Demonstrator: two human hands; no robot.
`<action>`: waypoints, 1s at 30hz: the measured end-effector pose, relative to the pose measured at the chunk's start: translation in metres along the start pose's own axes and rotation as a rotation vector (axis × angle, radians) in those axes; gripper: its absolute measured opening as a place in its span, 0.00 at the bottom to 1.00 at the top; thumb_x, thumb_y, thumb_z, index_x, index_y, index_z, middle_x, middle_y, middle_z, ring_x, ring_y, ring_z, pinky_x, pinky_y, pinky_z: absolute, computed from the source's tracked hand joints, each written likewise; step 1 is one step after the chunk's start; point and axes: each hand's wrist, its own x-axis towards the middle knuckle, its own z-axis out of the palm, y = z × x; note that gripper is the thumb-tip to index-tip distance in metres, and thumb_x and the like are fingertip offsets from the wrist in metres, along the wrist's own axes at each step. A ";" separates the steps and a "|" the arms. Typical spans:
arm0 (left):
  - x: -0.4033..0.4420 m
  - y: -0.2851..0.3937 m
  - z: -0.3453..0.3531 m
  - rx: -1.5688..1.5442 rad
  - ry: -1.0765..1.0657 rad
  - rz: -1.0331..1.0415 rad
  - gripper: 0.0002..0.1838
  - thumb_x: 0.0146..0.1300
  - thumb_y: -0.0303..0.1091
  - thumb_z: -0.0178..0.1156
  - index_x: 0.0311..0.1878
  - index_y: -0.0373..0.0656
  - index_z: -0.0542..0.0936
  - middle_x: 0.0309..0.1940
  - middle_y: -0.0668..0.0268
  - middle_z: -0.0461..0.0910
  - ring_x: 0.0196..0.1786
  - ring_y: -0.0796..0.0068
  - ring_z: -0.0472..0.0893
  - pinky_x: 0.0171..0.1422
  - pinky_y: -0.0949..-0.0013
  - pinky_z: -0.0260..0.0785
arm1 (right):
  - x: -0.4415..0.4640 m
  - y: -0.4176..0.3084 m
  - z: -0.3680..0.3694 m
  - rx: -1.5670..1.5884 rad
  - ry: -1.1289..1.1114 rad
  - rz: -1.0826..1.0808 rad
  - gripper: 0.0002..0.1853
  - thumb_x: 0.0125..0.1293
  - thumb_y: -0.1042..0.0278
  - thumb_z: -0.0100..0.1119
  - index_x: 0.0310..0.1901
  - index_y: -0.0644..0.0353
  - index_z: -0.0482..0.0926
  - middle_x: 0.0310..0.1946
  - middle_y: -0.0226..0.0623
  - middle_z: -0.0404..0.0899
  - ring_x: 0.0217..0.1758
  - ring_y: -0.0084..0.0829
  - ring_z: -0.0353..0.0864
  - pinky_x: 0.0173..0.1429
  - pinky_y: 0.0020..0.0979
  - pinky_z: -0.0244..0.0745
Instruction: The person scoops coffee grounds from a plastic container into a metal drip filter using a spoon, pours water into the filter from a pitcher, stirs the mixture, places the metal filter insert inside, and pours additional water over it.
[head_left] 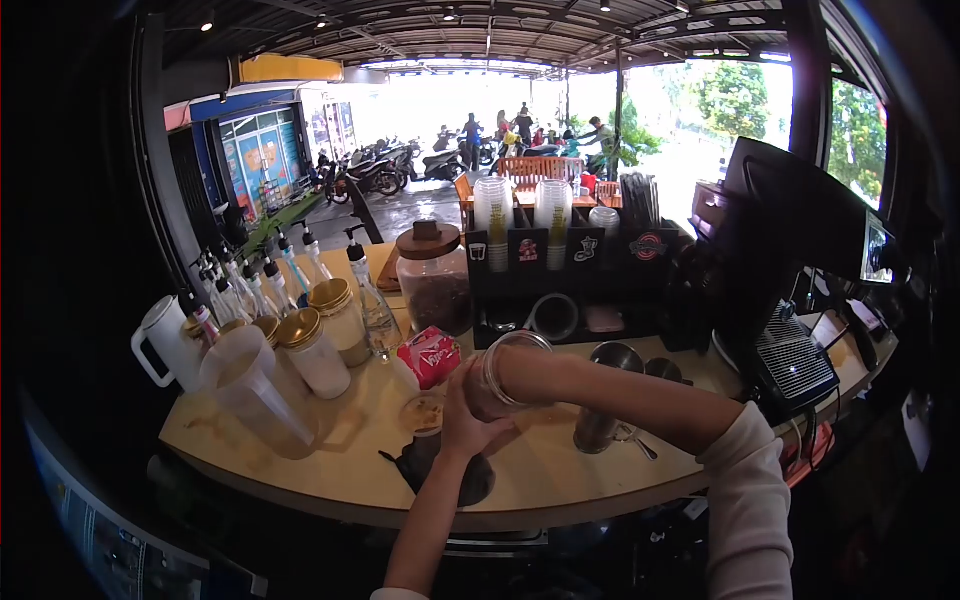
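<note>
My left hand [468, 420] is wrapped round the side of a clear glass jar [487, 397], which tilts on the counter. My right hand [525, 375] reaches into the jar's mouth; its fingers are hidden inside, and I cannot make out what they hold. Left of the jar lies a red and white packet [430, 357], with a round lid-like disc [423, 413] in front of it. A dark cloth [440, 470] is bunched beneath my left wrist. Under my right forearm stands a metal cup [597, 430], with a spoon [640, 445] beside it.
Pump bottles [370, 300], gold-lidded jars [318, 360] and a plastic pitcher [262, 400] crowd the left. Behind are a wooden-lidded jar [432, 280] and a black organizer [570, 285] with stacked cups [494, 215]. A dark machine [780, 340] stands right. The counter's curved edge [540, 508] is near me.
</note>
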 end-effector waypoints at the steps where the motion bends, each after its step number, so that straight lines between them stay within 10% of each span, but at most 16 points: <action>1: 0.000 0.000 0.000 -0.009 0.003 -0.002 0.56 0.31 0.33 0.79 0.67 0.46 0.59 0.61 0.54 0.67 0.64 0.51 0.69 0.68 0.55 0.62 | -0.002 -0.002 -0.005 -0.056 -0.088 0.004 0.10 0.44 0.75 0.67 0.32 0.60 0.82 0.34 0.41 0.84 0.36 0.35 0.84 0.41 0.31 0.78; 8: -0.002 0.008 0.002 -0.037 0.003 -0.042 0.55 0.32 0.33 0.79 0.67 0.45 0.58 0.63 0.54 0.65 0.66 0.52 0.67 0.69 0.54 0.61 | -0.052 -0.058 -0.079 0.289 0.055 0.364 0.09 0.47 0.72 0.65 0.33 0.61 0.84 0.33 0.45 0.84 0.38 0.37 0.85 0.43 0.32 0.79; 12: -0.001 0.008 0.003 -0.029 0.002 -0.047 0.55 0.33 0.33 0.79 0.67 0.45 0.58 0.62 0.54 0.66 0.65 0.53 0.68 0.69 0.56 0.61 | -0.042 -0.045 -0.075 0.095 -0.193 0.255 0.10 0.49 0.68 0.63 0.33 0.63 0.83 0.33 0.47 0.84 0.38 0.39 0.85 0.43 0.35 0.79; 30: -0.001 -0.001 0.006 -0.049 0.047 -0.055 0.54 0.36 0.33 0.79 0.67 0.41 0.57 0.62 0.52 0.66 0.65 0.55 0.69 0.69 0.58 0.62 | -0.094 -0.073 -0.150 0.409 0.140 0.405 0.12 0.49 0.75 0.51 0.34 0.67 0.81 0.30 0.51 0.81 0.36 0.44 0.83 0.44 0.39 0.76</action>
